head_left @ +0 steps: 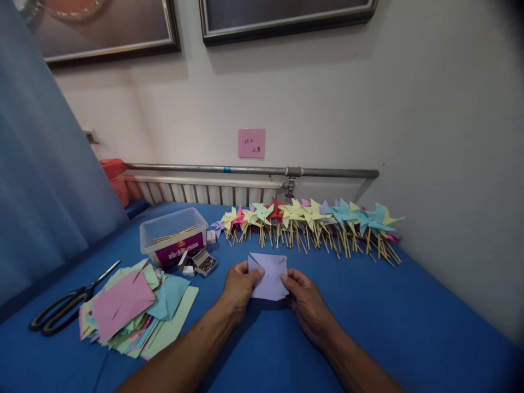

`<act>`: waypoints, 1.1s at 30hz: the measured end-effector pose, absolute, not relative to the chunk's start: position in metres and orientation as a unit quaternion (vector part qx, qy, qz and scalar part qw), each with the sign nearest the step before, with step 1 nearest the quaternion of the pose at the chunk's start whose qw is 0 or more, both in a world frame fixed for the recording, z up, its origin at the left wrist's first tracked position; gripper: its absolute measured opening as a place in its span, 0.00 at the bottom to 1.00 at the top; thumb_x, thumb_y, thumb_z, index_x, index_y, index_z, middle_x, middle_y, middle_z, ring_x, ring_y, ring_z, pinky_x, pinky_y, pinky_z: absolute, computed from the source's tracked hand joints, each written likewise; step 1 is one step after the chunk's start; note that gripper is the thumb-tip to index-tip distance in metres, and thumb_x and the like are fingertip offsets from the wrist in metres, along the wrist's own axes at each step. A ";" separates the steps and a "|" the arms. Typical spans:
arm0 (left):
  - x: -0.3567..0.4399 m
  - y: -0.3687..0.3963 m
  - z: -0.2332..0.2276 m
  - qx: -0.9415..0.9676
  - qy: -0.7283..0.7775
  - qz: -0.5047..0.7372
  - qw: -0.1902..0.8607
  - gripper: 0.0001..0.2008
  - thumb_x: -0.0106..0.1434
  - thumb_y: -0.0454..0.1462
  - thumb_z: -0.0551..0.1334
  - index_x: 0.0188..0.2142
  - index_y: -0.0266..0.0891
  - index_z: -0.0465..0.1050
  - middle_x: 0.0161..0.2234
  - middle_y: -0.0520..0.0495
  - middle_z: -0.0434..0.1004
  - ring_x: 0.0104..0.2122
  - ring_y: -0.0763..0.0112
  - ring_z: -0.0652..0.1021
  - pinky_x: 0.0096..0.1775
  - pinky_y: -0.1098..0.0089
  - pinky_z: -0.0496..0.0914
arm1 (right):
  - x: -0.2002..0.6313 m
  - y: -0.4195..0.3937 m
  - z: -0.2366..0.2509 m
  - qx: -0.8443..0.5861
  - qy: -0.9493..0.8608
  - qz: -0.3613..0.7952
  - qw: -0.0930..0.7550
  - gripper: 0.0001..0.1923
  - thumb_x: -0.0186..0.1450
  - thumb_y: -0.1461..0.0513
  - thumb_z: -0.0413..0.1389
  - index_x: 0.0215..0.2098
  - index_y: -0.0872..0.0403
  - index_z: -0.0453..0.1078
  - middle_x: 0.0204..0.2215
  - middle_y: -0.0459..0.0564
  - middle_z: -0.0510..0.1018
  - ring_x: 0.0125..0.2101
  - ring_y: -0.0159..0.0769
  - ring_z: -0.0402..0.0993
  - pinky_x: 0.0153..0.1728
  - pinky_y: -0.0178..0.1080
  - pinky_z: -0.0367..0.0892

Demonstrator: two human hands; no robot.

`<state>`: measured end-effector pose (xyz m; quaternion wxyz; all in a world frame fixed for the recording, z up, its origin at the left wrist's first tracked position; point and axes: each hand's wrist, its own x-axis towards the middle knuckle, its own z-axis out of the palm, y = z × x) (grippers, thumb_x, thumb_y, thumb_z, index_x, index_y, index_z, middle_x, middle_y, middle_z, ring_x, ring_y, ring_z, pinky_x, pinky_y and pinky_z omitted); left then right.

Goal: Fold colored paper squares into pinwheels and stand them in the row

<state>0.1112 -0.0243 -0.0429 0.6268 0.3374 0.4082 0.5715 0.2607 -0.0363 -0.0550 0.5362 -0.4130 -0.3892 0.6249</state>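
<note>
A lilac paper square [269, 281] with slits cut in from its corners is held up between my two hands, above the blue cloth. My left hand [242, 281] pinches its left edge, thumb lying on the front face. On the opposite edge my right hand [302, 292] grips the paper the same way, fingers behind it. To the left lies a messy pile of coloured paper squares [123, 305], a pink slit one on top. Nearer the middle, a small open box of metal pins [206, 263] sits beside a clear plastic tub [174, 232] with thin sticks inside.
Black-handled scissors [76, 300] lie left of the pile. Many finished paper pinwheels [311, 213] on sticks line the back of the blue-covered table [368, 316]. Behind them run a metal pipe [196, 168] and a radiator [204, 194]; a blue curtain [45, 164] hangs at left.
</note>
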 end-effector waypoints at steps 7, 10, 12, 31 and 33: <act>0.108 -0.023 -0.042 0.336 0.418 0.583 0.610 0.21 0.41 0.42 0.75 0.33 0.31 0.78 0.25 0.46 0.81 0.21 0.70 0.75 0.27 0.70 0.70 | 0.264 -0.035 -0.056 -0.468 -0.447 0.553 0.524 0.20 0.53 0.48 0.67 0.29 0.52 0.69 0.16 0.38 0.68 0.17 0.28 0.64 0.19 0.32 0.57; 0.108 -0.022 -0.043 0.339 0.415 0.577 0.617 0.21 0.40 0.41 0.76 0.33 0.31 0.78 0.25 0.45 0.81 0.21 0.69 0.76 0.27 0.69 0.70 | 0.266 -0.035 -0.054 -0.478 -0.478 0.531 0.510 0.19 0.56 0.47 0.64 0.29 0.52 0.68 0.15 0.37 0.66 0.16 0.28 0.61 0.18 0.31 0.53; 0.108 -0.021 -0.044 0.334 0.413 0.581 0.617 0.22 0.39 0.41 0.76 0.32 0.32 0.77 0.25 0.46 0.81 0.21 0.69 0.76 0.27 0.69 0.70 | 0.266 -0.036 -0.053 -0.471 -0.487 0.530 0.510 0.20 0.56 0.47 0.64 0.30 0.53 0.68 0.17 0.38 0.67 0.18 0.28 0.62 0.20 0.31 0.55; 0.111 -0.027 -0.039 0.348 0.390 0.563 0.641 0.22 0.39 0.42 0.76 0.33 0.31 0.78 0.26 0.43 0.82 0.22 0.68 0.76 0.29 0.68 0.71 | 0.260 -0.040 -0.051 -0.371 -0.433 0.618 0.541 0.21 0.56 0.46 0.67 0.34 0.54 0.73 0.25 0.44 0.77 0.26 0.34 0.70 0.30 0.35 0.64; 0.112 -0.028 -0.040 0.350 0.386 0.558 0.646 0.23 0.39 0.42 0.76 0.33 0.31 0.78 0.26 0.43 0.82 0.22 0.68 0.76 0.29 0.68 0.71 | 0.258 -0.043 -0.049 -0.356 -0.410 0.639 0.545 0.20 0.54 0.50 0.70 0.37 0.54 0.75 0.28 0.46 0.80 0.29 0.36 0.73 0.32 0.37 0.66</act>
